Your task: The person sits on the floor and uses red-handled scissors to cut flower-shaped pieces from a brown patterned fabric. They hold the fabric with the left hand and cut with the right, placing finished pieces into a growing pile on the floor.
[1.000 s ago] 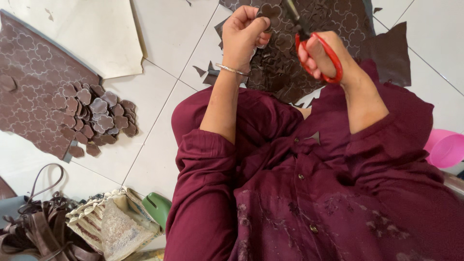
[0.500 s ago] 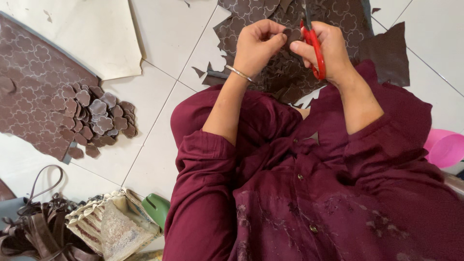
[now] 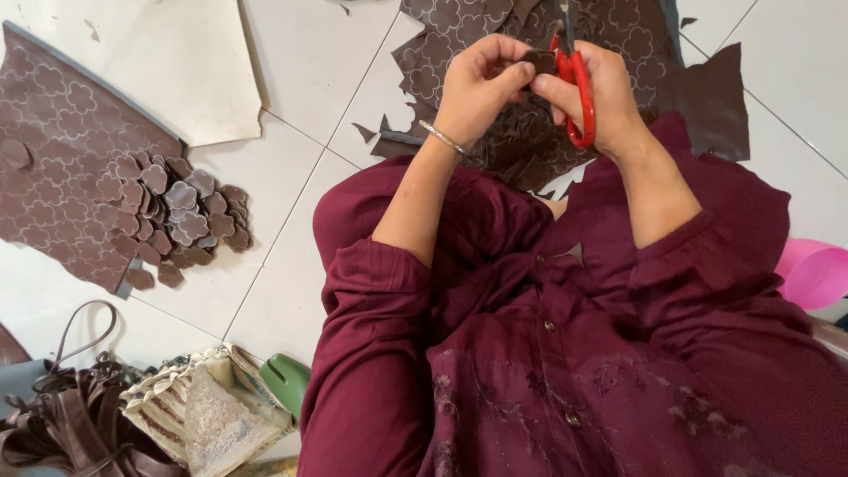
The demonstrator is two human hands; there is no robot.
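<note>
My left hand (image 3: 477, 84) pinches a small brown leather piece (image 3: 536, 62) between thumb and fingers; a thin bangle sits on that wrist. My right hand (image 3: 601, 88) grips red-handled scissors (image 3: 579, 93), blades pointing up and away, right beside the piece. Both hands meet above a brown leather sheet (image 3: 618, 44) printed with pale flower outlines, which lies on the white tiled floor with jagged cut-out edges. My maroon sleeves and lap fill the lower right.
A pile of cut flower-shaped leather pieces (image 3: 172, 216) lies at left on another patterned brown sheet (image 3: 62, 150), beside a cream sheet (image 3: 159, 53). Leather straps (image 3: 71, 424), a woven bag (image 3: 203, 411) and a green object (image 3: 287, 380) sit lower left. A pink container (image 3: 813, 274) is at right.
Both hands came closer together and lower in view; the scissors closed in beside the small leather piece held in my left hand.
</note>
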